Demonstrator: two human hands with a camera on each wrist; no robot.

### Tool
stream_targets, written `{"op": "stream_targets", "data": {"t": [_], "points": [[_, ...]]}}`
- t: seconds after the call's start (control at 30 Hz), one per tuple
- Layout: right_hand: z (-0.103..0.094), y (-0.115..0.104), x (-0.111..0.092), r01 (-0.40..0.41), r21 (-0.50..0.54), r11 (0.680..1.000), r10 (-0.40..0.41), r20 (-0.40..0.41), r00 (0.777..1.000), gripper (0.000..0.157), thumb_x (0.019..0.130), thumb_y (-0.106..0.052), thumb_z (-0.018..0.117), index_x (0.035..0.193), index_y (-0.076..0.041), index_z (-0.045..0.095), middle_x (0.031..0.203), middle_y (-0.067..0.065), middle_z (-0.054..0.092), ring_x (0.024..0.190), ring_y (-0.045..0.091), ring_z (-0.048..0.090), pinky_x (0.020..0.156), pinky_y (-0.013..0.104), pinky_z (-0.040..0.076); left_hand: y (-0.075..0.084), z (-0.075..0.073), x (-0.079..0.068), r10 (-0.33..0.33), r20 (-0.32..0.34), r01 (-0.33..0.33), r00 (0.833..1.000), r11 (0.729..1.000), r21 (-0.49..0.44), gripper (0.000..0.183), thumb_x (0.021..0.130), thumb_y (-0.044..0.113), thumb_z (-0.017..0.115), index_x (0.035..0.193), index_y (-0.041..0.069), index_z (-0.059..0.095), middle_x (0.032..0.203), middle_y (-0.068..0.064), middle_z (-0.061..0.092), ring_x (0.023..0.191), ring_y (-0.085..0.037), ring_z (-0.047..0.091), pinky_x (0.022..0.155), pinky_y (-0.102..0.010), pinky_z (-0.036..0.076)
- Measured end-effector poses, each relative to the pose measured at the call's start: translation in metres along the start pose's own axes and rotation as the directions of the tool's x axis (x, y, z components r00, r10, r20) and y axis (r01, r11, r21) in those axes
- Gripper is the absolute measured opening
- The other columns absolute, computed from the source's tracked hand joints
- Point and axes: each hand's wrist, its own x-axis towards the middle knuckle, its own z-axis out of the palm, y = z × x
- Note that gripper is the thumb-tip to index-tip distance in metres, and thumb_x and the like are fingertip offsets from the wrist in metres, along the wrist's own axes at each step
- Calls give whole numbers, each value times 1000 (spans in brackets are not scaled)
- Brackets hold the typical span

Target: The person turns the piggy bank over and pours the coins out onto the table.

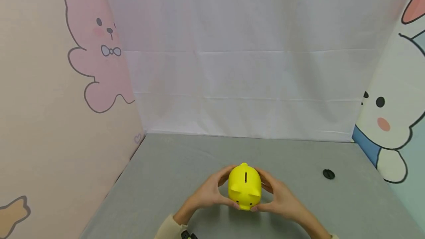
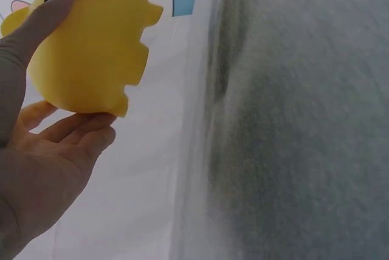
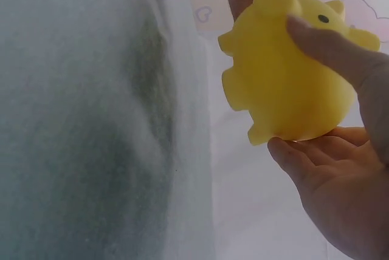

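A yellow piggy bank (image 1: pixel 245 185) with a dark coin slot along its back is held between both hands, its snout toward the person. The left hand (image 1: pixel 212 191) grips its left side, thumb near the snout and fingers round the rear. On the other side the right hand (image 1: pixel 279 197) grips it the same way. Both wrist views show the piggy bank (image 2: pixel 91 47) raised off the table, its short feet hanging free. In the right wrist view a thumb presses beside the snout of the piggy bank (image 3: pixel 285 78), with fingers against its rear.
A small round black piece (image 1: pixel 328 174) lies on the grey table (image 1: pixel 186 158) to the right. White cloth (image 1: pixel 232 65) hangs behind the table. Walls with cartoon animals (image 1: pixel 96 47) stand at both sides.
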Motion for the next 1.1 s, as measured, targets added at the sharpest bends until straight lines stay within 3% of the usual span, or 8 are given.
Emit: {"op": "stream_targets", "data": {"t": [0.1, 0.33, 0.77, 0.9, 1.1], "points": [[1, 2, -1, 27, -34, 999, -27, -1, 1000, 111, 78, -36, 93, 163, -2, 29, 163, 23, 45, 144, 46, 50, 111, 54, 50, -1, 4, 0, 28, -18, -27, 999, 999, 44, 105, 78, 25, 95, 163, 33, 34, 167, 11, 41, 156, -17, 41, 130, -41, 35], [3, 2, -1, 23, -34, 999, -23, 1, 1000, 112, 77, -34, 94, 163, -3, 29, 163, 23, 45, 144, 46, 50, 111, 53, 51, -2, 6, -3, -20, -24, 20, 1000, 1000, 23, 106, 77, 24, 96, 162, 36, 33, 166, 15, 40, 155, -15, 41, 129, -36, 35], [7, 3, 0, 36, -75, 997, -37, -20, 999, 112, 76, -31, 96, 163, -6, 31, 164, 21, 45, 145, 43, 50, 111, 52, 52, -6, 7, -5, 0, -27, 1, 1000, 999, 33, 108, 77, 25, 96, 163, 33, 31, 167, 10, 40, 155, -16, 42, 128, -35, 37], [12, 3, 0, 106, -197, 975, -125, -87, 988, 116, 71, -16, 98, 165, -8, 31, 164, 17, 46, 146, 35, 52, 109, 47, 55, -8, 8, -6, 39, -63, -34, 997, 997, 72, 109, 78, 25, 95, 164, 30, 29, 168, 8, 38, 155, -18, 42, 127, -35, 39], [17, 2, 1, 243, -385, 890, -323, -156, 934, 123, 62, 0, 100, 164, -6, 32, 160, 19, 51, 145, 15, 54, 106, 39, 58, -10, 12, -7, 166, -127, -139, 978, 969, 203, 111, 79, 14, 94, 164, 24, 25, 171, -10, 35, 156, -31, 41, 123, -42, 42]]}}
